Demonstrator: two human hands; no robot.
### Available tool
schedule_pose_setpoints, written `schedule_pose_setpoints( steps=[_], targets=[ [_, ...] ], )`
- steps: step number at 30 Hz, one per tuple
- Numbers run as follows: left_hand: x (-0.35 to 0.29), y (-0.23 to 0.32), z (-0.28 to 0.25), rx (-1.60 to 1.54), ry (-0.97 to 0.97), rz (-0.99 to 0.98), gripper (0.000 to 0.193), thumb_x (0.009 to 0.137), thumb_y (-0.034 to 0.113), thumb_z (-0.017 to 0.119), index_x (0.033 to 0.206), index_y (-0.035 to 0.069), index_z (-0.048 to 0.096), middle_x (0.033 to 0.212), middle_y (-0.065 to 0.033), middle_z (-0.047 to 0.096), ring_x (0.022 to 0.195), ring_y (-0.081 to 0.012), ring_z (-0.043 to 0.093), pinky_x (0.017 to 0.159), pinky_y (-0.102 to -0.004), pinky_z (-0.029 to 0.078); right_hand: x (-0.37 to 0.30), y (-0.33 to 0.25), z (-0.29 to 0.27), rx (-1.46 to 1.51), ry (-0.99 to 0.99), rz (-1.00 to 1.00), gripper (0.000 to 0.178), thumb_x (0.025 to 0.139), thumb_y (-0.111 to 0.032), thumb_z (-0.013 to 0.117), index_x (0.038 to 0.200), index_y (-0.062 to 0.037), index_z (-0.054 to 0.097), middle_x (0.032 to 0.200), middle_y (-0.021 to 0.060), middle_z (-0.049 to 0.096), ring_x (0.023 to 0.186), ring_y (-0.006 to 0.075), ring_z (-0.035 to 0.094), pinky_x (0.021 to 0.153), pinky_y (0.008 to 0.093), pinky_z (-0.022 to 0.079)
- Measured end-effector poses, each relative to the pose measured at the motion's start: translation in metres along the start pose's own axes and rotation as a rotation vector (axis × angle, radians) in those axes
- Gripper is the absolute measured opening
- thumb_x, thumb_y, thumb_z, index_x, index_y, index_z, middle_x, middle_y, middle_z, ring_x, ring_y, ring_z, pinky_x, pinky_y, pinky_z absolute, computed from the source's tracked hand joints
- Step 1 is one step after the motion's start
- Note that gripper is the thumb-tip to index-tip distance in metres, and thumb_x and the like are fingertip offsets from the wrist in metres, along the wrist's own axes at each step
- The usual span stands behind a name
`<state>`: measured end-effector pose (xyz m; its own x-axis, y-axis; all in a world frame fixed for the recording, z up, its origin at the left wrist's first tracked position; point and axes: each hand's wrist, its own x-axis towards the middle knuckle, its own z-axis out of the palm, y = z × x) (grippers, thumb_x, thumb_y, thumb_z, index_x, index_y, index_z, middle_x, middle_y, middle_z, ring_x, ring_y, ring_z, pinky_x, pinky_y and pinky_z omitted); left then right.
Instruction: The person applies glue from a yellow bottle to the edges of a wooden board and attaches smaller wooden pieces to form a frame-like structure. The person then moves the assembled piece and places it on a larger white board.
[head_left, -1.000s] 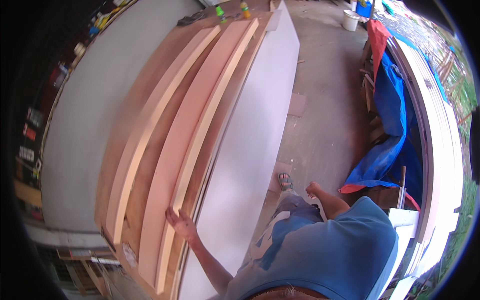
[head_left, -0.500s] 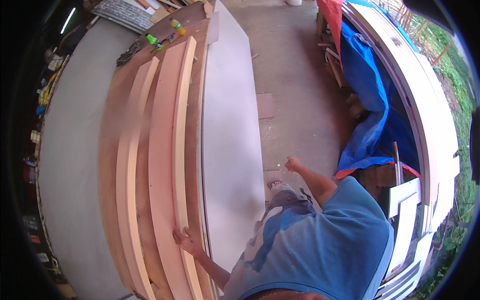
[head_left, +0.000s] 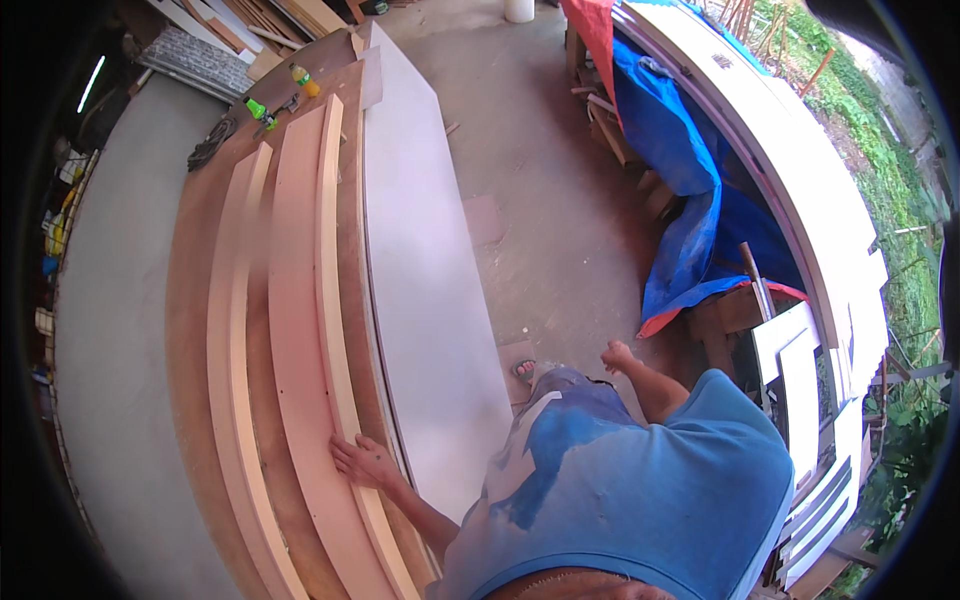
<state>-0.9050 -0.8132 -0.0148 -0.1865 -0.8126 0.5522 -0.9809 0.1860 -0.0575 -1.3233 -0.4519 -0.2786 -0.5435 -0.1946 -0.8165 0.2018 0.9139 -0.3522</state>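
My left hand (head_left: 363, 463) lies with fingers spread over the raised edge strip of a long pinkish wooden board (head_left: 296, 300). Its fingertips touch the board's flat face, and nothing is gripped. A second long, pale timber piece (head_left: 228, 330) rests to the left, roughly alongside. Both lie on a brown wooden worktop (head_left: 190, 290). Away from the bench, my right hand (head_left: 617, 355) hangs over the floor at my right side with its fingers curled in; I see nothing in it.
A green bottle (head_left: 260, 112), a yellow bottle (head_left: 305, 82) and coiled cable (head_left: 211, 145) are at the worktop's far end. A white panel (head_left: 425, 260) runs along its right side. Blue tarpaulin (head_left: 690, 180) hangs on the right over stacked wood. White bucket (head_left: 519, 10) stands far back.
The view has shifted, so the bench and boards appear further left. My left hand stays on the board, its fingers now spread further across it. My right hand's fingers are more curled.
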Motion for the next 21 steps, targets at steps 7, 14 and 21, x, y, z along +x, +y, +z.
schedule_pose_setpoints(
  steps=[7, 14, 21],
  targets=[
    [0.000, 0.002, -0.005, 0.052, -0.050, -0.047, 0.055, 0.087, 0.025, 0.062, 0.135, 0.000, 0.053, 0.137, -0.0134, 0.057, 0.124, -0.0301, 0.053, 0.104, -0.0426, 0.040, -0.017, 0.093, 0.011, 0.057, 0.089, -0.034, 0.022, 0.083, -0.006, 0.060, 0.103, -0.0006, 0.057, 0.088, 0.0158, 0.073, 0.073, 0.0260, 0.075, 0.051, 0.0395, 0.062],
    [-0.004, -0.017, -0.002, 0.141, 0.093, 0.024, 0.052, 0.090, 0.026, 0.061, 0.134, 0.000, 0.054, 0.131, -0.0147, 0.059, 0.120, -0.0311, 0.054, 0.103, -0.0417, 0.041, -0.051, 0.109, 0.001, 0.183, 0.194, 0.029, 0.016, 0.089, -0.009, 0.056, 0.103, -0.0026, 0.061, 0.091, 0.0132, 0.073, 0.078, 0.0234, 0.075, 0.054, 0.0380, 0.062],
    [-0.004, -0.009, 0.001, 0.037, 0.033, 0.128, 0.057, 0.090, 0.021, 0.058, 0.141, -0.001, 0.046, 0.140, -0.0171, 0.054, 0.128, -0.0327, 0.050, 0.107, -0.0418, 0.039, -0.052, 0.170, -0.002, 0.002, 0.172, 0.056, 0.019, 0.087, -0.012, 0.058, 0.101, -0.0004, 0.064, 0.079, 0.0096, 0.071, 0.071, 0.0204, 0.074, 0.049, 0.0350, 0.060]
  ],
)
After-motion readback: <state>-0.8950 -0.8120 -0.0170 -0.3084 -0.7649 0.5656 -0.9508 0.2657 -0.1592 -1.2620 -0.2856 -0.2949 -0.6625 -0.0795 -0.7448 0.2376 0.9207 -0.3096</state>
